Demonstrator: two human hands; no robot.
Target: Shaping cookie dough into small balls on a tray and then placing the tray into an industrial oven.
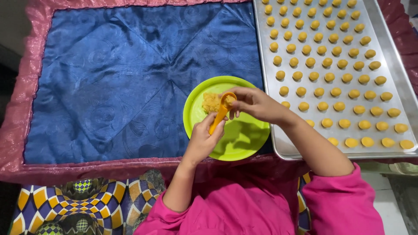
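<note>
My left hand (202, 140) grips the handle of a small orange measuring spoon (220, 112) over a lime-green plate (244, 139). The spoon's bowl is packed with yellow dough. My right hand (252, 102) reaches in from the right, its fingertips pressing on the dough in the spoon's bowl. A lump of crumbly yellow dough (211, 103) lies on the plate's upper left part, just beside the spoon. Both forearms come out of pink sleeves at the bottom.
A metal baking tray (392, 65) on the right holds several rows of small yellow dough balls (329, 77). The plate and tray rest on a blue quilted cloth (113, 82) with a pink ruffled border. A patterned cushion (82, 204) shows at bottom left.
</note>
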